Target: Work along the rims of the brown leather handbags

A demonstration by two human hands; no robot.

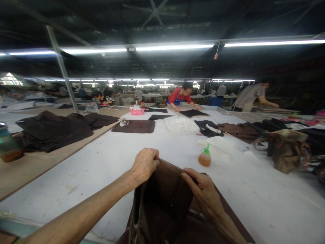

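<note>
A dark brown bag point(167, 203) stands in front of me at the table's near side, its mouth spread and its dark inside showing. My left hand point(145, 166) is closed on the far left part of its top edge, knuckles up. Farther right along the same edge, my right hand point(203, 186) pinches the rim between thumb and fingers. Between the two hands the rim runs fairly straight. The bag's lower part is cut off by the bottom of the view.
On the white table point(101, 169) a glue bottle point(204, 158) with a green nozzle stands beyond my right hand. Dark fabric point(56, 130) lies left, a brown panel point(137, 126) ahead, another bag point(286, 149) right. Across the table a person in red point(179, 96) leans over a black panel point(194, 113).
</note>
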